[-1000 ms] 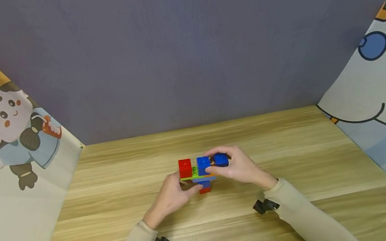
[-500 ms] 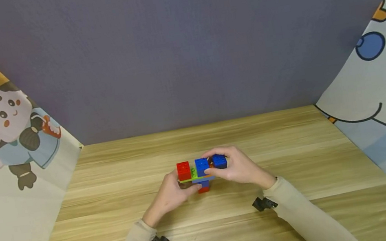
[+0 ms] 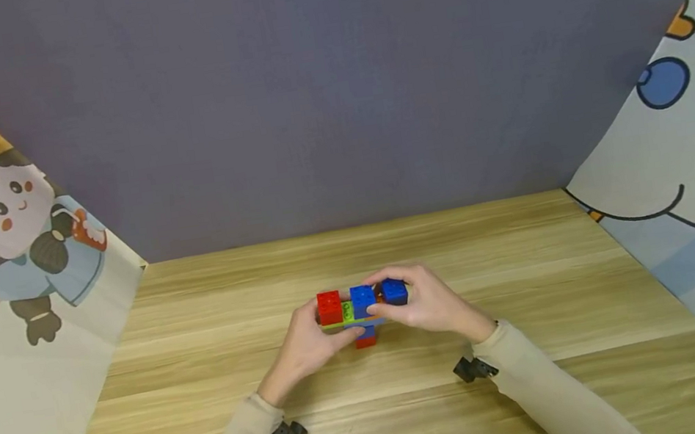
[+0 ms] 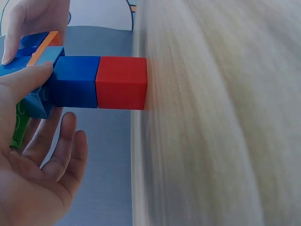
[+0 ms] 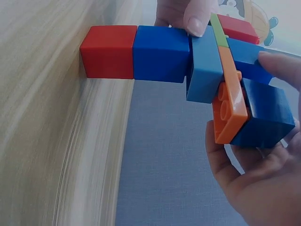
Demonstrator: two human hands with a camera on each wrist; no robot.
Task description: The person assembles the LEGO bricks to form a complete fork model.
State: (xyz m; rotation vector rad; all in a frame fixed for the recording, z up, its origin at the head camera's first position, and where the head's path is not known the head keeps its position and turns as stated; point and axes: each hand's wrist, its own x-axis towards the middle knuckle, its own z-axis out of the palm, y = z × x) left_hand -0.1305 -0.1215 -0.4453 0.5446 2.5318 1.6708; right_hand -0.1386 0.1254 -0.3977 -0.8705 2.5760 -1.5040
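A stack of building bricks stands upright on the table, its red bottom brick (image 5: 109, 52) under a blue brick (image 5: 161, 54). Across these lies a light blue brick (image 5: 205, 66), which carries a green plate (image 3: 348, 312) and an orange plate (image 5: 230, 106). On top are a red brick (image 3: 330, 308) at the left, a blue brick (image 3: 363, 301) in the middle and a darker blue brick (image 3: 394, 292) at the right. My left hand (image 3: 308, 341) grips the stack, thumb on the light blue brick. My right hand (image 3: 429, 302) pinches the middle blue brick, its fingers reaching around the right end.
The wooden table (image 3: 377, 428) reaches back to a grey-blue wall panel (image 3: 331, 100). Cartoon-printed panels (image 3: 8, 220) flank it on both sides. Small black devices (image 3: 475, 368) sit at both sleeve cuffs.
Both hands keep the same hold on the bricks. The head view has shifted slightly, and the top bricks sit a touch lower in it; little else differs.
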